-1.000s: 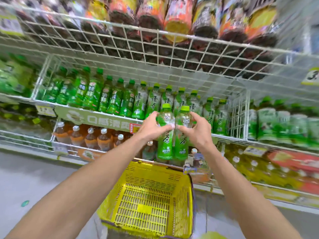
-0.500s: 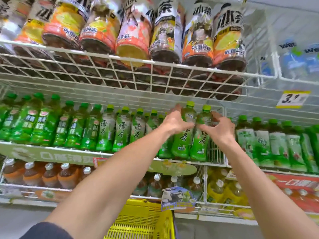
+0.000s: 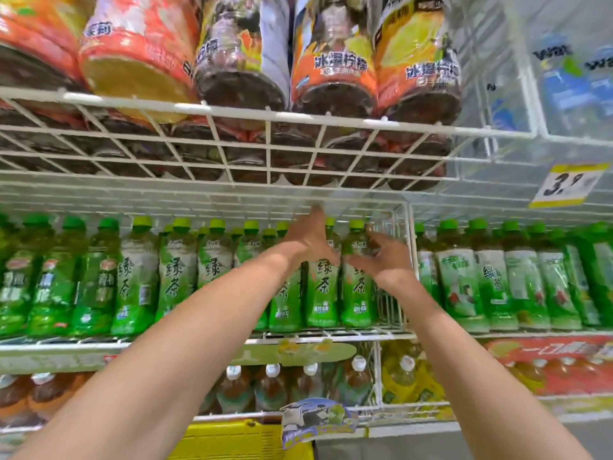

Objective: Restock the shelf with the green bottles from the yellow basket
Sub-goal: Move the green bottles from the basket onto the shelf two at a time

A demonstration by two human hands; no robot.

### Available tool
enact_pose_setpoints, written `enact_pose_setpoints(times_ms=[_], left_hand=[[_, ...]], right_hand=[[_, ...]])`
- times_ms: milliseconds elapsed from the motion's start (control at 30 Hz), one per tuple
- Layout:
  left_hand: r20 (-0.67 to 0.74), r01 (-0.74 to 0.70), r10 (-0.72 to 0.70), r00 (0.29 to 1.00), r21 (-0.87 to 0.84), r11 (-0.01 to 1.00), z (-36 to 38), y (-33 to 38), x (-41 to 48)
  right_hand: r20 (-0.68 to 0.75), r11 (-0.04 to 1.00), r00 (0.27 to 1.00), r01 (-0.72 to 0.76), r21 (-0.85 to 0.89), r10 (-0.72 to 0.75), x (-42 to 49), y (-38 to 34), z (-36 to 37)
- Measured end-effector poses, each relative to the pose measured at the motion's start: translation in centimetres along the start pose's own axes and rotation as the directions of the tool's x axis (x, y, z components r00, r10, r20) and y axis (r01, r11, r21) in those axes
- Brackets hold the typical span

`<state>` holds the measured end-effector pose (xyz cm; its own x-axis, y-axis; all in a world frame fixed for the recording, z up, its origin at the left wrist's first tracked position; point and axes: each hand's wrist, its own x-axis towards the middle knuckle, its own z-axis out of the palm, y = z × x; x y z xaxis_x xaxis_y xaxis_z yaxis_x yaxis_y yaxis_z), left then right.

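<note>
Two green tea bottles stand side by side on the white wire shelf (image 3: pixel 331 333), at the right end of a row of like bottles: the left bottle (image 3: pixel 321 293) and the right bottle (image 3: pixel 359 293). My left hand (image 3: pixel 308 242) is at the left bottle's neck, fingers stretched upward and thumb spread across it. My right hand (image 3: pixel 381 260) is by the right bottle's shoulder, its fingers loose and spread, thumb lying across the bottle's front. Only the rim of the yellow basket (image 3: pixel 238 439) shows at the bottom edge; its inside is out of view.
A wire divider (image 3: pixel 403 267) stands just right of the two bottles, with other green bottles (image 3: pixel 491 283) beyond it. A wire shelf (image 3: pixel 265 151) of large bottles hangs low overhead. Brown and yellow drinks fill the shelf below. A price tag (image 3: pixel 567 185) hangs at right.
Both hands carried the two bottles up from above the basket to the shelf and set them at the row's right end. The fingers have loosened from the bottles. The view tilted upward.
</note>
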<state>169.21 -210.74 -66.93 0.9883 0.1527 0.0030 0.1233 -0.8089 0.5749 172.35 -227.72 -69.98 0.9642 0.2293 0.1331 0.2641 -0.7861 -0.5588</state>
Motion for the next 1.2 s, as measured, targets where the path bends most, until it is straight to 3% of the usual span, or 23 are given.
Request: enact_pose_setpoints(times_ms=[400,767,1033,1200], left_hand=[[0.134,-0.147,0.122,0.983,0.192,0.970,-0.4,-0.3,0.7],[0.120,-0.155,0.135,0.984,0.178,0.972,-1.1,-2.0,0.8],[0.061,-0.155,0.146,0.987,0.177,0.972,-0.5,-2.3,-1.4],[0.064,-0.198,0.189,0.980,0.187,0.962,-4.2,-4.4,-4.2]], right_hand=[[0.033,0.999,0.999,-0.017,-0.042,0.018,0.2,0.0,1.0],[0.063,0.997,0.998,0.001,-0.075,0.004,0.3,-0.5,0.9],[0.124,0.970,0.992,0.031,-0.242,-0.001,0.5,-1.4,0.4],[0.135,0.937,0.982,0.167,-0.307,-0.131,-1.0,-2.2,-0.6]])
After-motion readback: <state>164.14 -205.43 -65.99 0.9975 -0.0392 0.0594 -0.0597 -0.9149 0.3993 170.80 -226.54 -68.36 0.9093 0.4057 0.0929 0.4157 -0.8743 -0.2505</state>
